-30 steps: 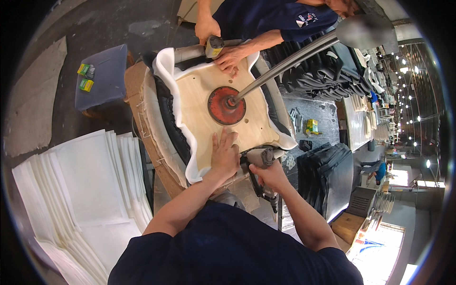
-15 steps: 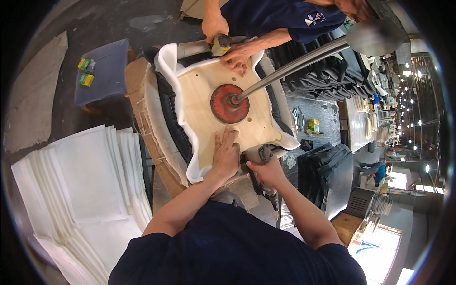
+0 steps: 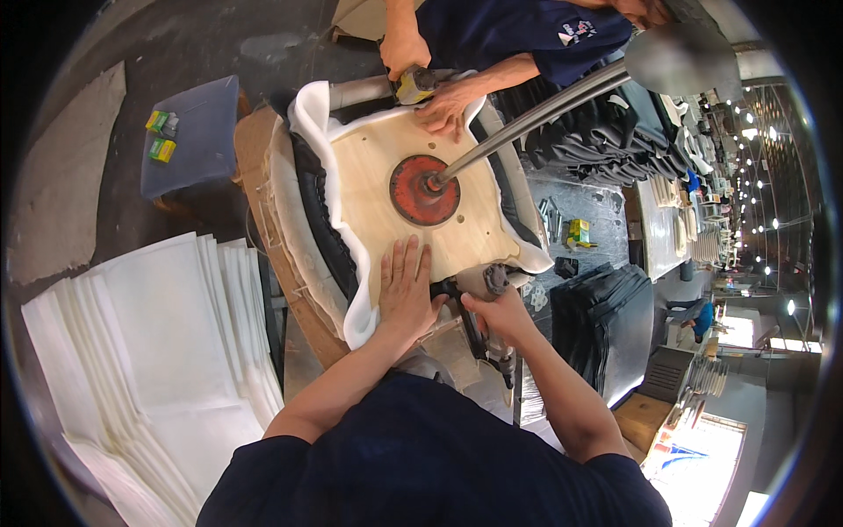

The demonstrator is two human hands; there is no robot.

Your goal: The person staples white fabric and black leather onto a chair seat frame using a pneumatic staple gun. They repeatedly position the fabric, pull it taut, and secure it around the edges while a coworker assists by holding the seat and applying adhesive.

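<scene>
My left hand [image 3: 406, 288] lies flat with fingers stretched out on the near edge of a pale wooden panel [image 3: 364, 211]. My right hand [image 3: 507, 318] is wrapped round the handle of a pneumatic staple gun [image 3: 483, 279], whose nose is at the panel's near edge, beside my left thumb. White padding [image 3: 332, 189] curls up around the panel, with black material [image 3: 313, 198] outside it. A red round plate [image 3: 423, 202] on a metal rod [image 3: 544, 110] sits on the panel's middle. Whether the nose touches the padding is hidden.
Across the panel, a co-worker's hand [image 3: 406, 48] holds a yellow and black staple gun [image 3: 413, 85]; their other hand [image 3: 446, 107] presses the panel. White sheets [image 3: 167, 325] are stacked at left, black sheets [image 3: 606, 316] at right. A blue-grey tray [image 3: 198, 132] holds small boxes.
My left hand has shifted left, its fingers straightening flat on the panel. My right hand and staple gun have moved slightly. The co-worker's staple gun has shifted a little right.
</scene>
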